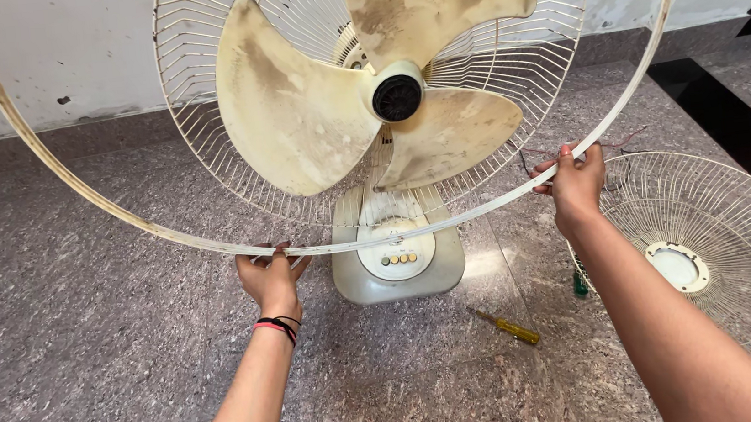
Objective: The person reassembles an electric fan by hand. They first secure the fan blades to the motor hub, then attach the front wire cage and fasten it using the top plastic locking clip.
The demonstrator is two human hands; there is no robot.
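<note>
Together, left hand (270, 281) and right hand (577, 184) clasp the cream rim ring (99, 203), fingers closed.

Grimy plastic blades (292, 109), wire grille (718, 242), seemingly polished stone floor (85, 340)

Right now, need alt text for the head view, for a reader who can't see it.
Both hands, left hand and right hand, hold a large thin guard ring in front of a dusty table fan with its three blades exposed. On the stone floor lie the detached front grille and a yellow screwdriver.
</note>
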